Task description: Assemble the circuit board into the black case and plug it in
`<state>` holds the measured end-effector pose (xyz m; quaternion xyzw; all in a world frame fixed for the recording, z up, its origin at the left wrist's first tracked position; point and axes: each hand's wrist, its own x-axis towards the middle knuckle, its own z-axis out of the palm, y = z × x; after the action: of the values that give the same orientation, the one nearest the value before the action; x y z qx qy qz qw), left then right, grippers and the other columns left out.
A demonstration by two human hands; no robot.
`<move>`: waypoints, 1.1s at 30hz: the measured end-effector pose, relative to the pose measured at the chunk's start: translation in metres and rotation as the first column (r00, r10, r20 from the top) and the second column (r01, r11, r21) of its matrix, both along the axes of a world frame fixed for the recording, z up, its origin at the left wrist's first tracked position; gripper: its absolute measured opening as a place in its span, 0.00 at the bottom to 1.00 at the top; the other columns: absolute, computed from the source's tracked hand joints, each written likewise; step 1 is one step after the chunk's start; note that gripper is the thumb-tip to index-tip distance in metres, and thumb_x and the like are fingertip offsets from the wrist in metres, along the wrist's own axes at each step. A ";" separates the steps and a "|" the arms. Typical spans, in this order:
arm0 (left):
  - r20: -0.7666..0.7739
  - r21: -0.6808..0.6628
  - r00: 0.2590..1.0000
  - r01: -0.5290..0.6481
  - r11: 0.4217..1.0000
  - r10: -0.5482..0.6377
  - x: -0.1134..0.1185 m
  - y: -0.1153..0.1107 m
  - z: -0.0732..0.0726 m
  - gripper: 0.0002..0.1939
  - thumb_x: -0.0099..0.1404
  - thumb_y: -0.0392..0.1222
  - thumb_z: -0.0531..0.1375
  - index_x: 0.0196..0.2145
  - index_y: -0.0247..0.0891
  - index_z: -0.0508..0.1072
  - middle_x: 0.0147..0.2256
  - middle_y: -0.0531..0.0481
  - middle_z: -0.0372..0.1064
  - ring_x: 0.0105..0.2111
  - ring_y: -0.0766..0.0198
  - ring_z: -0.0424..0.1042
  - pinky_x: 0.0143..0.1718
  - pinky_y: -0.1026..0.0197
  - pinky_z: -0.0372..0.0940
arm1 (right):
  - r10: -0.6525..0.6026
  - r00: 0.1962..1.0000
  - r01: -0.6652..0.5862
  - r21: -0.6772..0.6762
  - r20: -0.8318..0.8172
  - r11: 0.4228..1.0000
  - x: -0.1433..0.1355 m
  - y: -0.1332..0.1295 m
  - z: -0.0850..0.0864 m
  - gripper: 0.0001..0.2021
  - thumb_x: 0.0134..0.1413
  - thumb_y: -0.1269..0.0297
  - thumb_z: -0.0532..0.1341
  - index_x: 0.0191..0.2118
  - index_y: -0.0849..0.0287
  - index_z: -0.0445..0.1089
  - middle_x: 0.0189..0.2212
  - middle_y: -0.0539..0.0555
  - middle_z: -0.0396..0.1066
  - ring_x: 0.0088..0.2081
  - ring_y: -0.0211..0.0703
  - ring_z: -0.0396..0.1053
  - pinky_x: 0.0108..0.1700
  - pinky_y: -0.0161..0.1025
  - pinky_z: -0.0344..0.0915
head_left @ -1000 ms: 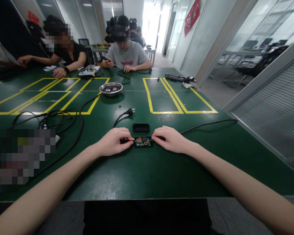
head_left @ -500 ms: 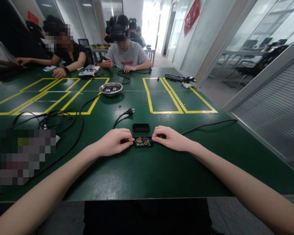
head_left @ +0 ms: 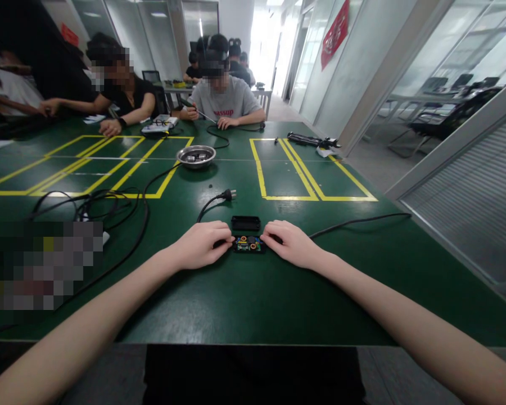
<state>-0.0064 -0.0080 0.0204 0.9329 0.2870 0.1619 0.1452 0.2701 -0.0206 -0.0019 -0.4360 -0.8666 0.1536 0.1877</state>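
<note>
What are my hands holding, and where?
The left hand and right hand are at opposite ends of the open black case; gripping it or cables, I can't tell.

Open black case (head_left: pixel 249 244) — circuit board and copper coils showing — flat below its black cover (head_left: pixel 245 223)

An office-like workshop: glass partitions (head_left: pixel 468 185), people seated at a taped green worktable (head_left: pixel 219 304) with cables (head_left: pixel 109 208).
</note>
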 end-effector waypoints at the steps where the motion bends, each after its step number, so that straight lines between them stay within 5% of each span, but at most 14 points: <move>1: -0.004 0.013 1.000 0.004 1.000 -0.004 0.000 0.000 0.000 0.10 0.72 0.37 0.54 0.34 0.37 0.74 0.36 0.46 0.74 0.36 0.60 0.73 0.38 0.61 0.65 | -0.004 1.000 0.004 0.003 -0.003 1.000 -0.001 0.000 0.000 0.12 0.68 0.66 0.58 0.29 0.56 0.63 0.28 0.50 0.67 0.32 0.42 0.65 0.40 0.39 0.58; 10: 0.101 0.038 0.991 -0.090 0.995 0.086 0.010 0.002 -0.009 0.10 0.67 0.36 0.58 0.27 0.38 0.73 0.30 0.48 0.74 0.33 0.60 0.72 0.37 0.60 0.65 | -0.091 0.996 0.093 0.094 -0.023 0.991 -0.003 0.004 -0.004 0.04 0.61 0.66 0.59 0.33 0.56 0.66 0.27 0.50 0.67 0.31 0.43 0.66 0.38 0.40 0.58; 18: 0.171 -0.111 0.956 -0.222 0.969 0.239 0.012 0.006 -0.020 0.07 0.69 0.40 0.61 0.33 0.37 0.76 0.29 0.52 0.73 0.29 0.64 0.70 0.32 0.63 0.62 | -0.133 0.990 0.136 0.095 -0.037 0.986 -0.004 0.003 -0.006 0.03 0.59 0.66 0.59 0.33 0.56 0.66 0.28 0.50 0.68 0.31 0.42 0.66 0.38 0.40 0.59; 27: 0.146 -0.048 0.952 -0.264 0.963 0.268 0.012 0.004 -0.020 0.04 0.68 0.41 0.60 0.37 0.39 0.72 0.33 0.51 0.70 0.34 0.60 0.69 0.38 0.58 0.66 | -0.172 0.981 0.181 0.108 -0.089 0.977 -0.006 0.003 -0.007 0.02 0.56 0.66 0.61 0.35 0.55 0.67 0.31 0.50 0.69 0.32 0.42 0.67 0.38 0.39 0.61; 33: 0.153 -0.009 0.912 -0.384 0.923 0.381 0.011 0.010 -0.022 0.17 0.64 0.45 0.64 0.49 0.37 0.75 0.44 0.42 0.73 0.46 0.50 0.71 0.51 0.47 0.69 | -0.180 0.968 0.201 0.108 -0.175 0.974 -0.003 0.007 -0.011 0.25 0.56 0.63 0.63 0.60 0.56 0.67 0.46 0.57 0.71 0.38 0.48 0.70 0.42 0.45 0.68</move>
<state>0.0046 0.0017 -0.0018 0.8452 0.4501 0.2609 0.1223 0.2667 -0.0133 -0.0133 -0.4906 -0.8102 0.1155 0.2993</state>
